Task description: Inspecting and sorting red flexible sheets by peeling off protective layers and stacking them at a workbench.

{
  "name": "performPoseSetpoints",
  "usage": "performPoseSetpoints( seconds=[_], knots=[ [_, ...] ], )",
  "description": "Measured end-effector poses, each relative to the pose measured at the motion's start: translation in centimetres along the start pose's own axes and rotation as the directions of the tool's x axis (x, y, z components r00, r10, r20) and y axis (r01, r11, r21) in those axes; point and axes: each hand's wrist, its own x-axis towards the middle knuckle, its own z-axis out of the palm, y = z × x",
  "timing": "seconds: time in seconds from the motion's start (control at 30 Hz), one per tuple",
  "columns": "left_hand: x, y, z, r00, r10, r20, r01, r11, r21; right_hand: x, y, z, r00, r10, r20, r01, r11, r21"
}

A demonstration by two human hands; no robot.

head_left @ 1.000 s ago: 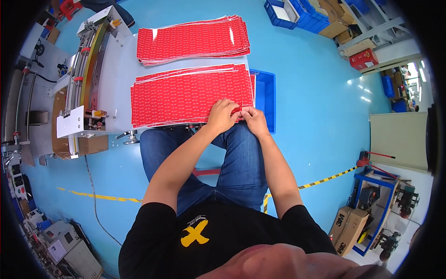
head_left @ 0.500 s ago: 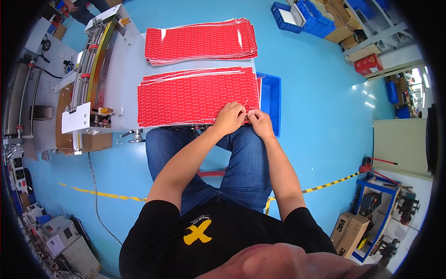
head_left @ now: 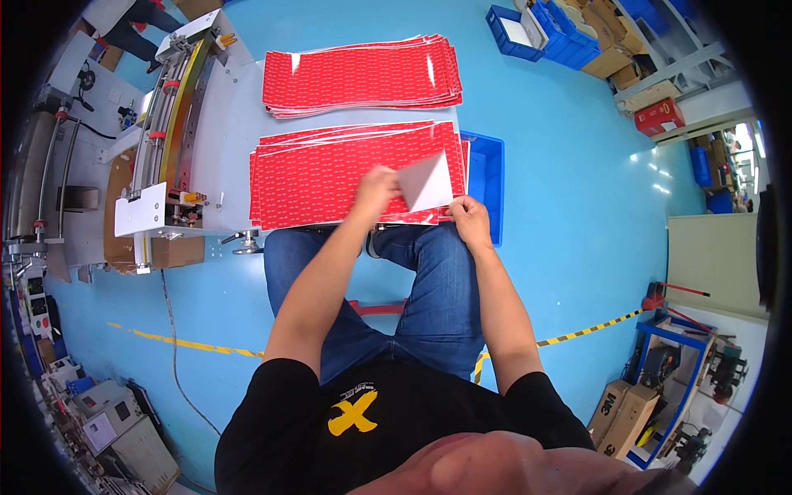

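Observation:
A stack of red printed sheets (head_left: 330,173) lies on the white table (head_left: 227,124) in front of me. My left hand (head_left: 375,190) pinches the corner of the top sheet (head_left: 425,183) and folds it back, showing its pale grey underside. My right hand (head_left: 469,221) presses down on the near right corner of the stack. A second stack of red sheets (head_left: 363,76) lies further back on the table.
A blue plastic bin (head_left: 487,181) stands to the right of the table. A conveyor machine (head_left: 169,124) runs along the table's left side. Blue crates and cardboard boxes (head_left: 577,37) sit at the far right. A yellow-black tape line (head_left: 586,332) crosses the blue floor.
Both hands were together at the stack's near right corner. Now my left hand has lifted the top sheet's corner and peeled it back to the left; my right hand stays on the stack.

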Motion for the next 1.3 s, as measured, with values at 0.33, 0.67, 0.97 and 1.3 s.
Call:
performPoseSetpoints(
  seconds=[0.33,0.67,0.97,1.3],
  knots=[
    [-3.7,5.6,-16.3,0.924,-0.016,-0.382,-0.258,0.712,-0.653,0.0,0.3,-0.6,0.996,0.076,-0.056,-0.076,0.997,-0.007],
    [-4.4,2.2,0.5,0.947,0.029,0.32,-0.062,0.994,0.095,-0.7,0.5,-1.5,0.998,0.062,0.005,-0.062,0.964,0.257],
    [-3.5,3.4,-6.0,0.868,0.411,0.28,-0.302,-0.011,0.953,0.2,-2.9,1.0,0.896,-0.443,-0.032,0.403,0.84,-0.363],
    [-2.6,3.7,-10.9,0.868,0.425,0.257,-0.172,-0.227,0.959,5.6,-7.9,7.9,0.933,-0.233,0.275,0.357,0.493,-0.794]
  ],
)
